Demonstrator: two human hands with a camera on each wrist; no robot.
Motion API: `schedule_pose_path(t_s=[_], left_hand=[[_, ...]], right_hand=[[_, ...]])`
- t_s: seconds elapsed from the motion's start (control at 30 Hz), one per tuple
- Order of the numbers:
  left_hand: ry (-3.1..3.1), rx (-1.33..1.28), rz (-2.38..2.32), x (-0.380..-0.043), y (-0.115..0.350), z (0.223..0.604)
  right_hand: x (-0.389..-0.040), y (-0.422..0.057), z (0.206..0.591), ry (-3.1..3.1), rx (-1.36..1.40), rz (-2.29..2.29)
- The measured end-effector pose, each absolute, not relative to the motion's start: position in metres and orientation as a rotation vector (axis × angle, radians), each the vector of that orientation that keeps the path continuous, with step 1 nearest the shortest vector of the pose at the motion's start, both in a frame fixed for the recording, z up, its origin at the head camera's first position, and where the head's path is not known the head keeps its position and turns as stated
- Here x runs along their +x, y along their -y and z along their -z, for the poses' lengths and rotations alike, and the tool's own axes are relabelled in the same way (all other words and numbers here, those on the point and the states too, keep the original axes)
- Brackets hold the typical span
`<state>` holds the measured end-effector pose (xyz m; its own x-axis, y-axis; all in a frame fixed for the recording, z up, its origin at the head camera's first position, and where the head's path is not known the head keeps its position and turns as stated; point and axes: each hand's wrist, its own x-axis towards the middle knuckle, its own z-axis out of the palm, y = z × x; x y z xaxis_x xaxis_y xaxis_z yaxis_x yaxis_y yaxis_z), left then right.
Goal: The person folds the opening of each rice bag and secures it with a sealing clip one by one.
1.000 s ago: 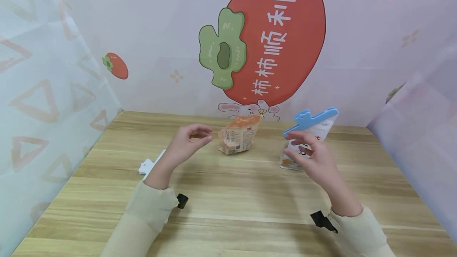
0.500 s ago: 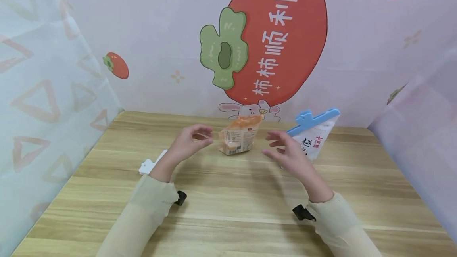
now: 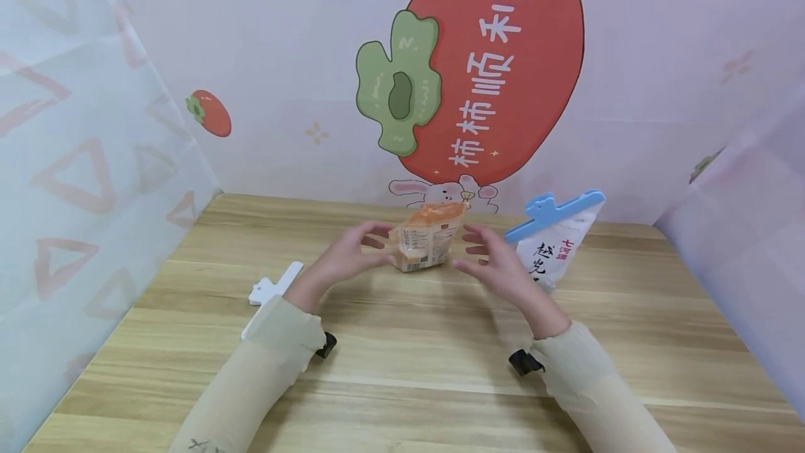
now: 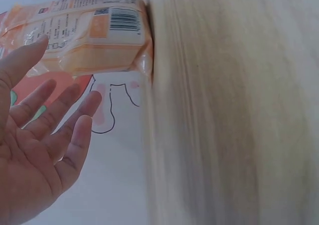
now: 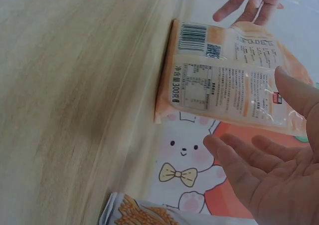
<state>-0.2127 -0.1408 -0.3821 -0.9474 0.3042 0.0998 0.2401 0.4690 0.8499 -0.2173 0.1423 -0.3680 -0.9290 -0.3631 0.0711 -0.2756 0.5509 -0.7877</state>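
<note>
An orange and clear plastic food bag (image 3: 423,240), printed with small text and a barcode, stands upright on the wooden table. My left hand (image 3: 355,252) is at its left side, thumb and fingers spread apart. On the opposite side, my right hand (image 3: 497,261) faces it with fingers loosely bent and nothing held. In the left wrist view, the thumb overlaps the bag (image 4: 94,35) while the other fingers stay below it. The right wrist view shows my right palm (image 5: 279,170) turned toward the bag (image 5: 224,75), which carries "300" in its print.
Right of my right hand stands a white bag (image 3: 556,250) closed with a blue bag clip (image 3: 547,217). A white bag clip (image 3: 267,292) lies on the table (image 3: 402,369) beside my left forearm. A printed backdrop (image 3: 302,75) rises behind the table's far edge.
My right hand has moved left from in front of the white bag to the orange bag's right side. My left hand has shifted slightly right, closer to the orange bag.
</note>
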Motion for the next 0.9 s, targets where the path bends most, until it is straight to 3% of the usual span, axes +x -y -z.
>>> schedule_pose_path(t_s=[0.9], left_hand=[[-2.498, 0.455, -1.563, -0.237, 0.119, 0.397]], right_hand=[[-0.248, -0.123, 0.387, -2.581, -0.493, 1.324]])
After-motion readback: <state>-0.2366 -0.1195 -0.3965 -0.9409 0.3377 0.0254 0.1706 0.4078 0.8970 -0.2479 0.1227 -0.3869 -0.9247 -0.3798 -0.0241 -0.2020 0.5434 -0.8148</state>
